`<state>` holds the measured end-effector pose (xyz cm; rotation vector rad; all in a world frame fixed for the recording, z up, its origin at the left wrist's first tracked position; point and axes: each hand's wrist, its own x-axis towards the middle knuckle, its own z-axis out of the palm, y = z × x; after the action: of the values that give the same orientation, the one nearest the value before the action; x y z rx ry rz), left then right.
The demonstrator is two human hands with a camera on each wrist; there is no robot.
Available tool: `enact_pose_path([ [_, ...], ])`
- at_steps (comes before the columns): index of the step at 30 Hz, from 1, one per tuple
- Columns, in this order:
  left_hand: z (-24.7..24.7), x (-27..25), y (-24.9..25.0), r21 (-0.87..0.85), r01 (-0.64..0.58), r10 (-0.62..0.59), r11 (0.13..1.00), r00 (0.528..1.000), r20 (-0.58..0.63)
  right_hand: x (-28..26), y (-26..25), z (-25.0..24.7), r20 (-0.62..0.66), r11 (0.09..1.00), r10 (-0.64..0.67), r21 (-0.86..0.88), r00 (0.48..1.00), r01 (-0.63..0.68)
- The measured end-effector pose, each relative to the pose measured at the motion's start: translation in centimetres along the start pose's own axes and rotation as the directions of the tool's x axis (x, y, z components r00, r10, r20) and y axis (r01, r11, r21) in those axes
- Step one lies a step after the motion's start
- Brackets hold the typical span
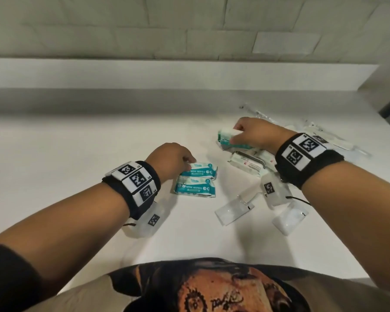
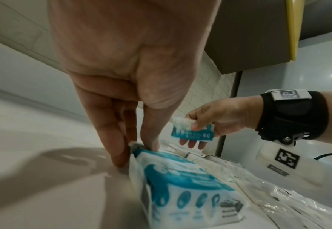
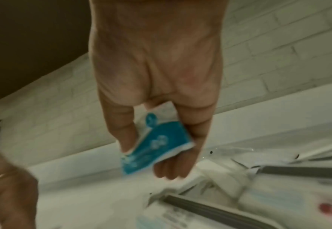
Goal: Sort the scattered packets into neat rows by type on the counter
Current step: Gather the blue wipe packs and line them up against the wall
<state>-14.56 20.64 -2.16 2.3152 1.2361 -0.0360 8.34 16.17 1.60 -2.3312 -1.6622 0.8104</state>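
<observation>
Two teal-and-white mini wipes packets lie side by side mid-counter: the far packet (image 1: pixel 199 171) (image 2: pixel 180 178) and the near packet (image 1: pixel 195 188). My left hand (image 1: pixel 188 162) (image 2: pixel 137 148) points down at the far packet's left end. Its thumb rests on top and its fingers (image 2: pixel 118 155) stand behind the sealed edge, pinching it. My right hand (image 1: pixel 234 135) (image 2: pixel 194 131) (image 3: pixel 157 148) holds a third teal packet (image 1: pixel 227 137) (image 2: pixel 192 134) (image 3: pixel 157 145) between thumb and fingers. It is lifted off the counter above the pile on the right.
A heap of white wipe packets (image 1: pixel 248 164) (image 3: pixel 269 201) lies under my right hand. Clear flat sachets (image 1: pixel 233 210) sit nearer me, and long thin wrapped items (image 1: pixel 338 140) lie behind. A raised ledge (image 1: pixel 189 73) and a tiled wall bound the back.
</observation>
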Motion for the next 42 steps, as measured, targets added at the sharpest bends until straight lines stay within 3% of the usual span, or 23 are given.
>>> enact_pose_path([
  [3, 0.2, 0.1, -0.2, -0.014, 0.034, -0.034, 0.999, 0.998, -0.054, 0.7, -1.2, 0.1, 0.102, 0.986, -0.038, 0.167, 0.994, 0.021],
  [12, 0.3, 0.0, -0.2, 0.04, 0.032, -0.028, 0.999, 0.996, -0.084, 4.1, -5.5, 3.5, 0.21, 0.995, -0.072, 0.083, 0.975, 0.055],
  [19, 0.1, 0.2, -0.3, 0.054, 0.026, -0.022, 0.998, 0.997, -0.08, 3.6, -5.0, 4.0, 0.129, 0.972, -0.166, -0.145, 0.978, 0.184],
  [23, -0.3, 0.4, 0.3, 0.072, -0.044, 0.049, 0.996, 0.996, -0.07, 0.9, -2.5, 1.0, -0.011, 0.98, -0.131, -0.155, 0.991, 0.128],
  [28, -0.4, 1.3, 1.2, 0.124, -0.116, 0.116, 0.985, 0.993, 0.006, -1.6, 0.4, 1.8, 0.163, 0.85, 0.046, -0.524, 0.986, 0.047],
  [32, -0.3, 1.5, 1.3, 0.173, -0.077, 0.076, 0.982, 0.997, 0.009, -1.4, 0.5, 2.0, 0.197, 0.905, -0.001, -0.417, 0.98, 0.085],
  [34, -0.3, 1.4, 1.0, 0.163, -0.07, 0.07, 0.984, 0.998, 0.005, -1.0, 0.0, 1.7, 0.318, 0.981, -0.014, -0.177, 0.948, 0.074],
  [36, -0.3, 1.3, 0.7, 0.143, -0.059, 0.059, 0.988, 0.998, -0.002, -0.2, -0.2, 1.4, 0.379, 0.999, -0.047, 0.026, 0.924, 0.041],
  [42, 0.0, 1.0, 0.4, 0.089, -0.044, 0.048, 0.995, 0.998, -0.044, 2.0, 0.4, 0.7, 0.197, 0.997, 0.008, -0.075, 0.98, 0.006],
])
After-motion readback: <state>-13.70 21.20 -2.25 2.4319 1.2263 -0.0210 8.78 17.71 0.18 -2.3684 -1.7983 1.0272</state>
